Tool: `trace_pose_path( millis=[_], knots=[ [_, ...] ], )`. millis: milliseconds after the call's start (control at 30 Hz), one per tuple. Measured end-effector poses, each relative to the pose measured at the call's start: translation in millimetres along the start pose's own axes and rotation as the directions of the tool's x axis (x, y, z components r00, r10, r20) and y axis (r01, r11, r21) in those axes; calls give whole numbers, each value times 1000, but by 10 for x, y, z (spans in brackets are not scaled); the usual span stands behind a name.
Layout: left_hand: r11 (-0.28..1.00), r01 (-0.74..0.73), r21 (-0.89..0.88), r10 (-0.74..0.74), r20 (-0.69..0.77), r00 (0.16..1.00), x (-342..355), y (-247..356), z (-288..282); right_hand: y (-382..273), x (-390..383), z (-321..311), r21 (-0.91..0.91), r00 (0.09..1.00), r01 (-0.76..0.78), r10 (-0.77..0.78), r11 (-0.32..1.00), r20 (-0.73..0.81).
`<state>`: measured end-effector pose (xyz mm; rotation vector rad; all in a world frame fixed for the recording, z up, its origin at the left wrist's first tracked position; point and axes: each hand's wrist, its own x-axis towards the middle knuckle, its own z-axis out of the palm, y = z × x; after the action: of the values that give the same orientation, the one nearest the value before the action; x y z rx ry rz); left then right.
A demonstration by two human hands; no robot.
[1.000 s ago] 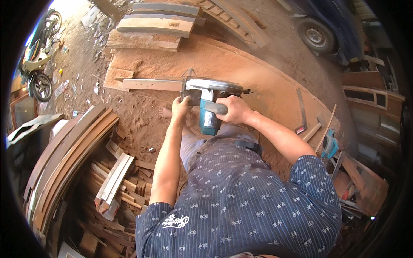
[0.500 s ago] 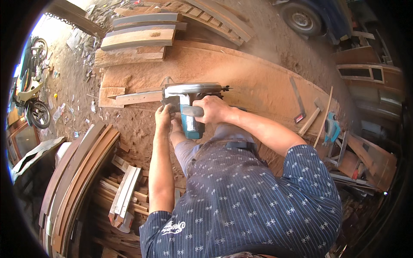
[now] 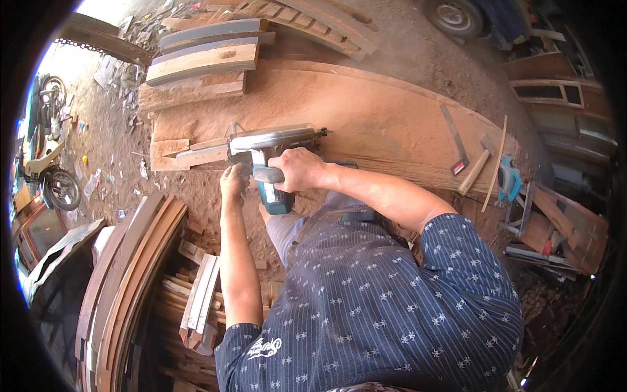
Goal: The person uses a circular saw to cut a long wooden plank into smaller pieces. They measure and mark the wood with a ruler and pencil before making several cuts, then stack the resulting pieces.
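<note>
Saw (image 3: 274, 138) sits at both hands (image 3: 232, 185), the right (image 3: 300, 170) gripping its handle (image 3: 268, 174).

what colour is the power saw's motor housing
The power saw's motor housing is mostly teal, seen best in the head view.

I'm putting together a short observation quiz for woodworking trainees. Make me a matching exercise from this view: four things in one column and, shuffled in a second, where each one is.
Column one
1. Right hand
2. Hammer
3. Left hand
4. Motorcycle

Column two
A. Near the picture's left edge
B. At the left end of the saw
C. Gripping the saw from its right
D. Toward the right end of the large dusty board

Right pairs: 1-C, 2-D, 3-B, 4-A
</note>
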<state>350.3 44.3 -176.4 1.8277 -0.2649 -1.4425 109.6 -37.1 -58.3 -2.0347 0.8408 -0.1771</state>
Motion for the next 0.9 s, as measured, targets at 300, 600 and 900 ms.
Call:
trace_pose_path(
  millis=[300,600,900],
  knots=[
    [1000,-7,-6,7,1,1000,154,-6,-270,-126,206,129,5,1000,-8,8,1000,-4],
    [998,-61,-1,61,-41,997,109,37,-391,-218,273,300,-40,999,26,-27,999,-30],
    [999,-34,-40,31,-78,997,122,88,-522,-343,395,298,-10,1000,14,-14,1000,-10]
  ],
)
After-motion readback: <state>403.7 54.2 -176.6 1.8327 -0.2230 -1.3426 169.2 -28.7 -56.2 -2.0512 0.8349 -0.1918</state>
